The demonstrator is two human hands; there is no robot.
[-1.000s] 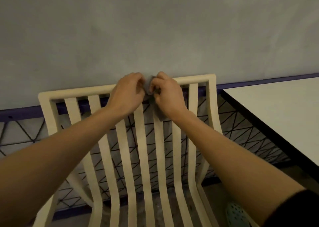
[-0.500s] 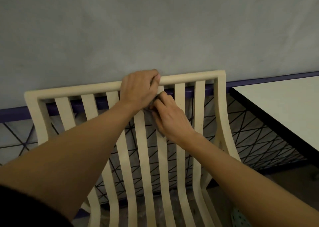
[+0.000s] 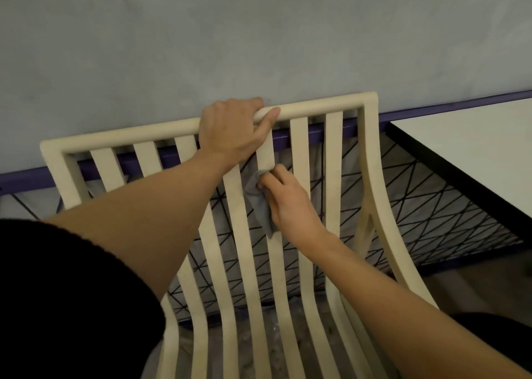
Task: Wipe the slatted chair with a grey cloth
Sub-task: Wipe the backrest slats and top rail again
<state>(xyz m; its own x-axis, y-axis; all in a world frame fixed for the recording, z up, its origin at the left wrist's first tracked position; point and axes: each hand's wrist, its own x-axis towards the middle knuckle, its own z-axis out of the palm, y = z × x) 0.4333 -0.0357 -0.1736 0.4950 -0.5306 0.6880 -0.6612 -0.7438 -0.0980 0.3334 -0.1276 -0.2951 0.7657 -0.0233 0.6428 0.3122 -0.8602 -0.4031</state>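
Against the grey wall [image 3: 259, 33], the slatted chair [image 3: 334, 148] is seen from above, with its cream back facing the camera. Its top rail [image 3: 316, 107] is gripped by the left hand [image 3: 230, 132]: the fingers are curled over the rail's far side and the thumb is laid along its front. Just below, the grey cloth [image 3: 257, 203] is held by the right hand [image 3: 290, 203] against a middle slat. The fingers are curled round the bunched fabric, and its loose end hangs down beside the slat. Both forearms are stretched forward, and a black sleeve [image 3: 72, 292] is seen at the left edge. Behind the slats, a black wire lattice [image 3: 431, 203] is visible under a purple rail [image 3: 28, 178]. To the right, a white-topped bench [image 3: 475, 154] with a dark edge stands near the chair.
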